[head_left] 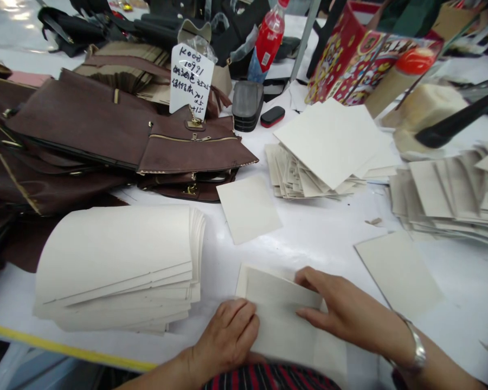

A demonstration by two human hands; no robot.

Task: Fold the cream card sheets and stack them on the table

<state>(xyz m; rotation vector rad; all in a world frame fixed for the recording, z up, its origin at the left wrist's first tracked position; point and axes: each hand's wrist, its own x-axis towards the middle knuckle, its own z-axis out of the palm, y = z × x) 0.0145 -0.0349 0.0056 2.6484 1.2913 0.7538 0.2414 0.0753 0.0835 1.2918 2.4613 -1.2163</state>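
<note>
The right hand (344, 306) has its thumb and its fingers closed around the edge of a pale upper sheet (282, 290), near the corner of it; the left hand (230, 336) lies with curled fingers at the left side of the same sheet, but I cannot tell if it pinches the sheet or only presses on it. The upper sheet is at the near side of the white table (309, 238), between the two hands, and it lies over a pale lower piece (327, 352); a silver bracelet (418, 344) is around the right wrist. To the left there is a curved stack of sheets (117, 244); beyond the hands lies one single square card (250, 208); to the right, near the right forearm, lies another loose card (400, 271); farther back, at the left, rests a brown leather bag (89, 124).
</note>
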